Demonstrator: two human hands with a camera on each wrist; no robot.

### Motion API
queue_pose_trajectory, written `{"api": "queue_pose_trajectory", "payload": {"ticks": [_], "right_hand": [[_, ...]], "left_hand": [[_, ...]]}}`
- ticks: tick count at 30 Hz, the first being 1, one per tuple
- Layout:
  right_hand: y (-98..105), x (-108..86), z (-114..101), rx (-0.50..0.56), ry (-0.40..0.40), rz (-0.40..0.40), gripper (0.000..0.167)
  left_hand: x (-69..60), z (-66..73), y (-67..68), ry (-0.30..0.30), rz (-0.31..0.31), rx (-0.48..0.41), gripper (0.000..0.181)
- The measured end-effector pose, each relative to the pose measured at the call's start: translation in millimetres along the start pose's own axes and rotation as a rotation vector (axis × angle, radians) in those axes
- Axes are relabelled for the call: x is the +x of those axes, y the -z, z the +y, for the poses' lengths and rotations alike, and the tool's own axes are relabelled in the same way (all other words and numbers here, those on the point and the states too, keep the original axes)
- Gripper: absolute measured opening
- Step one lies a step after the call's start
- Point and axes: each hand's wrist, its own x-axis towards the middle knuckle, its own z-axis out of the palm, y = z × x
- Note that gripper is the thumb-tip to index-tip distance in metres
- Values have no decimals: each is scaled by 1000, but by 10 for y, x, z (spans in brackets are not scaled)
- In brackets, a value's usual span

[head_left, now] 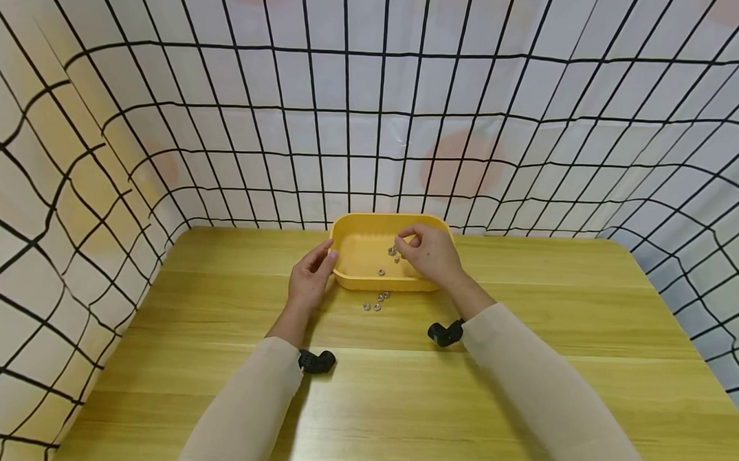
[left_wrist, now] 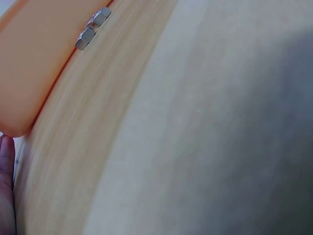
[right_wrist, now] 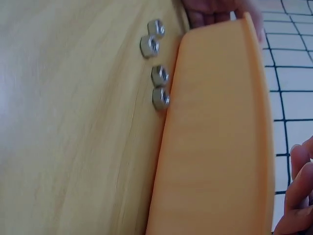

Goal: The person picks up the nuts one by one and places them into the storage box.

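A yellow plastic tray (head_left: 367,283) stands on the table, with several metal nuts (head_left: 381,272) inside. My left hand (head_left: 308,277) is at its left front corner, fingers fairly straight and touching the outer side. Over the tray's right half is my right hand (head_left: 430,255), its thumb and fingertips bent toward each other just above the nuts. Whether a nut is between those fingertips is hidden. In the right wrist view my right fingers (right_wrist: 299,183) show beyond the tray wall. More hex nuts (right_wrist: 160,76) lie on the table along the tray's front side.
The wooden tabletop (head_left: 374,396) spreads around the tray. A black wire grid (head_left: 381,114) with pale cloth behind it rises at the back and both sides, close behind the tray. Black wrist cameras (head_left: 317,361) sit at both cuffs.
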Motion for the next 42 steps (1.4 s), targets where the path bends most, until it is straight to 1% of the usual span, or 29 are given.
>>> {"api": "queue_pose_trajectory", "payload": {"ticks": [4,7,17,23,28,31,34,39,42], "right_hand": [[-12,-95,-27,69,24,-6,23],[-30,-181,-38,101,35,-8,23],[-92,-432,-50,115,68,-19,25],[-130,-604,-53,139,36,-49,26],[-209,-702,22,172,-10,-118,23],[-260,-734,82,164,-32,-154,22],[-294,-752,137,140,-36,-178,24],[-330,-771,218,106,-50,-223,29],[-353,-784,272,107,-76,-257,34]], "left_hand": [[6,-12,4,-6,2,-2,39],[11,-15,5,-7,0,-5,39],[19,-22,8,-1,-2,-8,39],[14,-24,6,-3,2,-17,38],[17,-28,5,-4,2,-15,38],[19,-26,5,-8,1,-12,38],[17,-21,2,-16,0,-15,38],[20,-29,-6,-28,2,-13,38],[23,-27,-8,-24,0,-14,39]]}}
